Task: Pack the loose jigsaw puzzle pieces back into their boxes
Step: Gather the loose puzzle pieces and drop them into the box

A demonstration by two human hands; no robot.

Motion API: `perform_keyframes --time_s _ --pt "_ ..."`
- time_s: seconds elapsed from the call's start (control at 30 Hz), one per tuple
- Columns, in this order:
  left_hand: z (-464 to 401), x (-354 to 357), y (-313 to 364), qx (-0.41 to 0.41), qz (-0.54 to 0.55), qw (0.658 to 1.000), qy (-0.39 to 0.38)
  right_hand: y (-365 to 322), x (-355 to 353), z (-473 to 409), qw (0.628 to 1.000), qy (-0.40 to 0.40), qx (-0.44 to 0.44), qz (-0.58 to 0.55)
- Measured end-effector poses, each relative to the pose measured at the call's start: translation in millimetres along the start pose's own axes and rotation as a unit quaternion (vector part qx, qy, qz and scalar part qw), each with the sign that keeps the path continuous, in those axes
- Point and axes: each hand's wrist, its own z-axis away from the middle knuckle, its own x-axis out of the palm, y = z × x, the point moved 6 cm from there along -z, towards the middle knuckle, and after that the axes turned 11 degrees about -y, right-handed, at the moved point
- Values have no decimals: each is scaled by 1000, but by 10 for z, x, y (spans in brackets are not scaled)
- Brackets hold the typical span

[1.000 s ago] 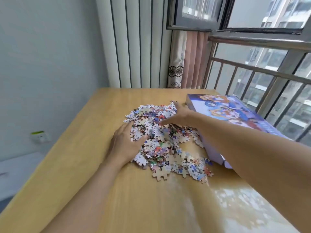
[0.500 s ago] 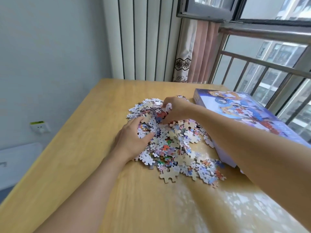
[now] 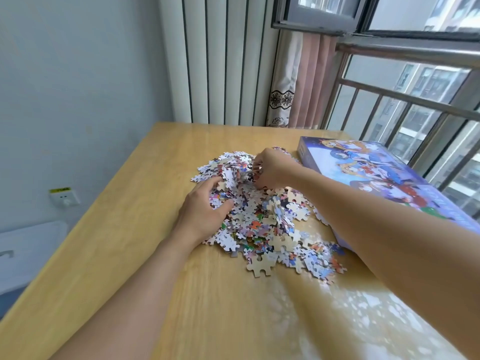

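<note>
A heap of loose, colourful puzzle pieces (image 3: 270, 224) lies in the middle of the wooden table (image 3: 130, 229). My left hand (image 3: 205, 211) digs into the heap's left side, fingers curled around a clump of pieces. My right hand (image 3: 272, 168) is at the heap's far side, fingers curled round a bunch of pieces. Right of the heap lies a purple puzzle box (image 3: 384, 175) with a cartoon picture on its closed lid; my right forearm crosses in front of its near end.
The table stands against a white radiator (image 3: 220, 61) and a pink curtain (image 3: 306, 81) at the back. A window with metal railing bars (image 3: 415, 100) runs along the right. A wall socket (image 3: 63, 197) sits on the left wall.
Both hands have closed in on the far part of the heap, bunching pieces up between them. My right hand went from flat on the pile to curled round pieces.
</note>
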Motion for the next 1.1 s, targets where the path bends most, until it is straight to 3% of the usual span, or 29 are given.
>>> perform_keyframes --time_s 0.13,0.2,0.27,0.33,0.43,0.6,0.7,0.83,1.0,1.1 --pt "-3 -33 11 14 11 999 27 150 -157 206 987 6 -4 -158" --pt "18 -50 32 27 9 999 38 264 -170 333 957 2 7 -289" --pt "62 -72 111 57 1 997 57 359 -81 459 878 -25 20 -478" --pt "121 -88 252 101 3 992 76 366 48 571 765 -55 20 -641" --pt "196 -7 511 115 61 990 50 334 185 754 686 -73 21 -724" --pt "218 299 794 97 125 986 -46 285 347 963 665 -114 1 -738" --pt "252 364 952 138 69 986 -61 311 419 1100 648 -122 -10 -752" --pt "315 363 1113 195 5 977 -86 403 456 1281 661 -111 -4 -742" --pt "266 206 1077 158 65 983 -73 503 547 1615 639 -106 8 -762" --pt "224 326 1149 159 8 983 -92 588 638 1814 646 -107 13 -756"
